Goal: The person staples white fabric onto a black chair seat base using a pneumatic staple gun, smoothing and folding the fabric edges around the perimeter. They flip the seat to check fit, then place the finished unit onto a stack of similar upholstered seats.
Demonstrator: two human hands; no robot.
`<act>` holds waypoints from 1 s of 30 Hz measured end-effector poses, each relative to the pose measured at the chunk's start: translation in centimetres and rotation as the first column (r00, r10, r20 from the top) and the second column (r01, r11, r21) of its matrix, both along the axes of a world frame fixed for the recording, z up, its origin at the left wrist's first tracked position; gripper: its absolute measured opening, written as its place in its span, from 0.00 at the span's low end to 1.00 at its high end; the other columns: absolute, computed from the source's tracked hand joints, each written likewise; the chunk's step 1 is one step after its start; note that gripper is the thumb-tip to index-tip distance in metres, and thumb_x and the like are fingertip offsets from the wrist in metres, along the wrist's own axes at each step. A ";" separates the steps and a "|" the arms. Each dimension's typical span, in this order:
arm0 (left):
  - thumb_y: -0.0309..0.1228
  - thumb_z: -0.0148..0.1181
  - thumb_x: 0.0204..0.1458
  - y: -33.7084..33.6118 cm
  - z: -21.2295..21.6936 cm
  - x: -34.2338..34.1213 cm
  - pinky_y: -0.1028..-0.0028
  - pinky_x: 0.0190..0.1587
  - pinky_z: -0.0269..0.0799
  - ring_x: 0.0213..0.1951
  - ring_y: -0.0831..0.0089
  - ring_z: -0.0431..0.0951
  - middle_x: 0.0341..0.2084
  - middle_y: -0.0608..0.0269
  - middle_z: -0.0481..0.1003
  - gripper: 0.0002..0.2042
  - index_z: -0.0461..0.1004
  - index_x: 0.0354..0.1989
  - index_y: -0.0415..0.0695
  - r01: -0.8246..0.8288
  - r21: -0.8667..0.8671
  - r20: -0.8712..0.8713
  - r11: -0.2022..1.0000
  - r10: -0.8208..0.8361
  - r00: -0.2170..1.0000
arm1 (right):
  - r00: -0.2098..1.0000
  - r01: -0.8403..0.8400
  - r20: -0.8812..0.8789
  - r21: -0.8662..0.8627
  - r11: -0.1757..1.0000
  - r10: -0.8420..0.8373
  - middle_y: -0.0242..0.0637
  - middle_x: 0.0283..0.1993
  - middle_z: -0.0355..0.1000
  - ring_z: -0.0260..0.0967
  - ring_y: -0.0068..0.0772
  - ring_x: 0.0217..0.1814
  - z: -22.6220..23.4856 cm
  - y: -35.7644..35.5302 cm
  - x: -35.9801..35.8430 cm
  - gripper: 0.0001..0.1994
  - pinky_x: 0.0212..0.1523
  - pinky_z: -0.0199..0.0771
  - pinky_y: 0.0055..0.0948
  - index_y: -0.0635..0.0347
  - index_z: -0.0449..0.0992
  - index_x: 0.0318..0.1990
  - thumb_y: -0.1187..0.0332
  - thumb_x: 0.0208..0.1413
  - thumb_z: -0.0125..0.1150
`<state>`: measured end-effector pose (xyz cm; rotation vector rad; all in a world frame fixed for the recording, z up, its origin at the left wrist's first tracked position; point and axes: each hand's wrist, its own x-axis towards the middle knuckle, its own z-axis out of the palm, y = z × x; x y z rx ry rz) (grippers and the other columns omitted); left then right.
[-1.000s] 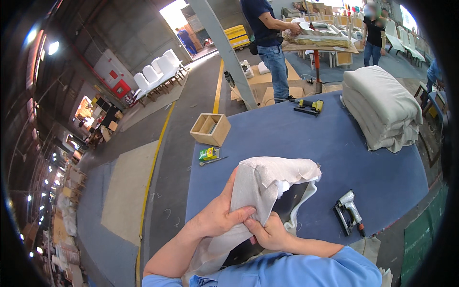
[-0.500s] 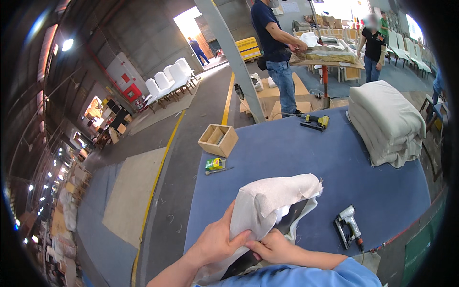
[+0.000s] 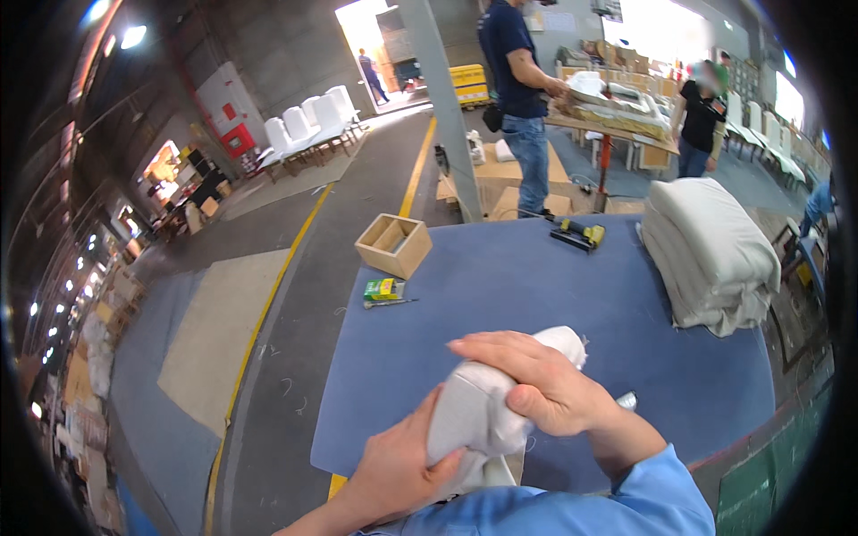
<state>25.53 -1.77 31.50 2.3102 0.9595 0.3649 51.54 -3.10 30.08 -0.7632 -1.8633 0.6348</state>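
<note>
Grasping a pale, cloth-covered piece (image 3: 465, 411), the left hand (image 3: 398, 469) wraps its left side, thumb on the near face and fingers out of sight behind. Across the top lies the right hand (image 3: 550, 389), its fingers stretched to the left and its thumb against the near side; whether it pinches or only presses, I cannot tell. The piece is at the near edge of a blue table (image 3: 447, 304), close to the person's body, with a frayed cloth end showing just beyond the right hand.

The step in hand looks like shaping or smoothing the cloth over a corner. The next move seems to call for a steady left hold and even pressure from the right palm.

At the table's far left corner stands a wooden box (image 3: 415, 256), topless and divided; something thin and grey shows inside, too small to identify. Just nearer is a small green and yellow carton (image 3: 382, 288), its contents hidden, with a slim tool (image 3: 391, 303) beside it. Folded pale cloth (image 3: 710, 259) is stacked at the far right.
</note>
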 end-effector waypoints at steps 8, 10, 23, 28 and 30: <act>0.34 0.66 0.53 4.8 -0.4 -2.5 0.61 0.55 0.75 0.53 0.48 0.81 0.47 0.41 0.81 0.28 0.69 0.63 0.39 -0.275 -0.125 -0.031 0.953 0.273 0.962 | 0.371 0.861 0.214 -0.444 0.248 -0.903 0.49 0.55 0.78 0.76 0.48 0.59 -17.3 -5.2 12.8 0.19 0.58 0.76 0.38 0.62 0.79 0.56 0.60 0.63 0.63; 0.32 0.66 0.53 6.9 -0.8 -1.5 0.62 0.54 0.75 0.52 0.51 0.82 0.46 0.43 0.81 0.26 0.71 0.60 0.38 -0.225 -0.149 0.057 0.963 0.235 0.970 | 0.041 0.928 0.748 -0.274 -0.253 -0.662 0.50 0.53 0.80 0.78 0.53 0.54 -24.0 -13.5 18.2 0.26 0.55 0.78 0.43 0.66 0.80 0.52 0.52 0.55 0.69; 0.33 0.65 0.55 11.7 -1.0 0.6 0.63 0.57 0.74 0.53 0.56 0.81 0.49 0.45 0.81 0.24 0.73 0.59 0.36 -0.214 -0.127 0.019 0.969 0.218 0.976 | 0.528 0.786 0.779 -0.599 -0.154 -0.339 0.47 0.51 0.81 0.79 0.49 0.54 -31.7 -16.4 19.8 0.31 0.56 0.76 0.41 0.60 0.83 0.52 0.56 0.38 0.82; 0.35 0.67 0.52 12.1 -1.7 1.3 0.62 0.60 0.71 0.55 0.54 0.80 0.52 0.44 0.80 0.27 0.73 0.60 0.38 -0.293 -0.045 -0.058 0.955 0.291 0.955 | 0.679 0.533 0.411 -0.845 0.024 -0.608 0.42 0.44 0.81 0.79 0.37 0.46 -29.4 -15.2 15.9 0.25 0.51 0.77 0.37 0.66 0.81 0.49 0.69 0.39 0.79; 0.36 0.67 0.52 12.0 -1.6 1.1 0.62 0.61 0.71 0.56 0.53 0.79 0.52 0.44 0.79 0.28 0.72 0.61 0.38 -0.281 -0.035 -0.044 0.959 0.279 0.959 | 0.699 0.537 0.397 -0.841 0.070 -0.594 0.40 0.43 0.81 0.78 0.35 0.46 -27.5 -13.5 13.9 0.24 0.51 0.76 0.36 0.66 0.81 0.50 0.72 0.41 0.77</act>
